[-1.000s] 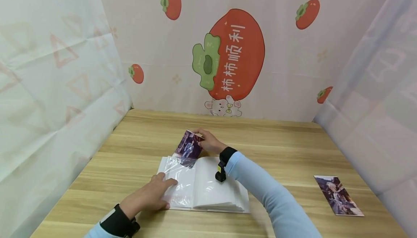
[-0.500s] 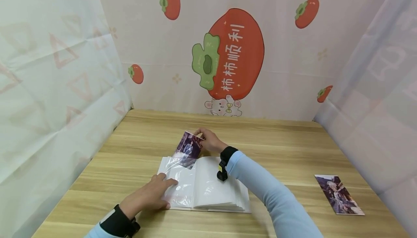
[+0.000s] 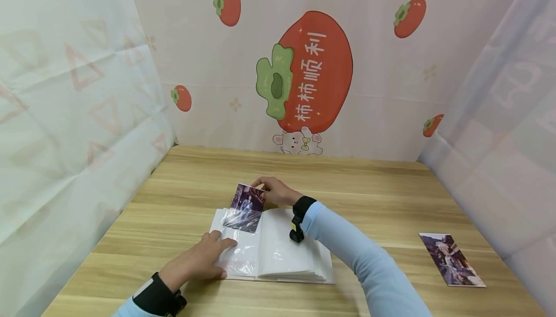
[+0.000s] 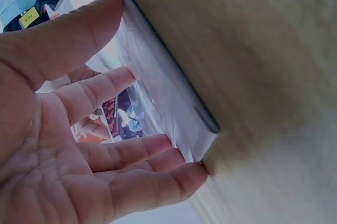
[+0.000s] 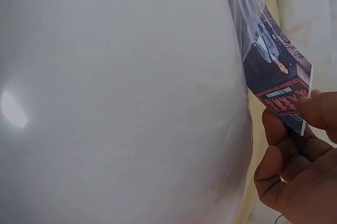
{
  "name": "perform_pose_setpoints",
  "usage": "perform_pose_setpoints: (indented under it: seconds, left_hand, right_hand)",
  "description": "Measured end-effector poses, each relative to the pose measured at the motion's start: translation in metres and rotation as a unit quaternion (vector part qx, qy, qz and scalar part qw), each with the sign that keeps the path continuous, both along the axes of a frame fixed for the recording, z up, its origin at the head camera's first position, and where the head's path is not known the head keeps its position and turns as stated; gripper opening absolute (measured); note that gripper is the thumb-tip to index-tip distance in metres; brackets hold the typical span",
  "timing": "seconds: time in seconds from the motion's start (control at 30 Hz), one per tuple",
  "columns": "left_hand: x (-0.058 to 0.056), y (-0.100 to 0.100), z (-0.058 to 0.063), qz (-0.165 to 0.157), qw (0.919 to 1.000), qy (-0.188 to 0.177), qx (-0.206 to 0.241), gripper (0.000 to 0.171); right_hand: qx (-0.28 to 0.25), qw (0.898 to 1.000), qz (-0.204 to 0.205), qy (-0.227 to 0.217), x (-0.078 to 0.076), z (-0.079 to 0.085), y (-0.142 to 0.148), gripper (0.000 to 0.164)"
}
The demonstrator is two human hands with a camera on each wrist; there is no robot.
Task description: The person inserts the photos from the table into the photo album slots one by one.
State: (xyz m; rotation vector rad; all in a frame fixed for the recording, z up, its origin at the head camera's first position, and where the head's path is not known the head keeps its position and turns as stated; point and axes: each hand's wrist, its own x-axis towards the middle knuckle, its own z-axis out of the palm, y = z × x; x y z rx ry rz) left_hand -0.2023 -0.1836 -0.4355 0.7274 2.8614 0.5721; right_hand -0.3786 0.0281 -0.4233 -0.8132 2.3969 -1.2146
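An open photo album (image 3: 286, 247) with white pages and clear plastic sleeves lies on the wooden table. My right hand (image 3: 278, 191) pinches the top edge of a photo (image 3: 248, 201) between thumb and fingers. The photo's lower part sits inside the left page's clear sleeve (image 3: 243, 247), its upper part sticking out past the far edge. In the right wrist view the photo (image 5: 276, 66) bends slightly under the thumb. My left hand (image 3: 201, 259) rests with spread fingers on the album's left page; in the left wrist view its fingertips touch the near edge and corner.
A second photo (image 3: 451, 260) lies on the table (image 3: 360, 196) to the right of the album. Fabric walls printed with persimmons (image 3: 321, 80) surround the table at the back and both sides. Both wrists carry black straps with cameras.
The right hand has drawn the photo nearer, so it reaches deeper into the sleeve. The photo has also turned straighter with the page. The left hand has stayed in place.
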Motion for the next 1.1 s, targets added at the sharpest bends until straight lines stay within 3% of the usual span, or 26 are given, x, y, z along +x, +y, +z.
perform_pose_setpoints:
  seconds: [0.27,0.57,1.1]
  left_hand:
    - [0.0,0.0,0.001,0.004,1.0,-0.003,-0.002,0.061]
    - [-0.001,-0.001,0.001,0.003,0.9999,-0.012,0.001,0.063]
    - [0.0,-0.003,-0.001,-0.001,1.0,-0.009,-0.001,0.063]
  right_hand:
    - [0.029,0.999,0.004,-0.024,0.003,0.002,-0.002,0.045]
    - [0.059,0.995,0.041,-0.07,0.006,0.002,-0.004,0.048]
    - [0.121,0.986,0.109,-0.045,0.012,-0.005,-0.011,0.052]
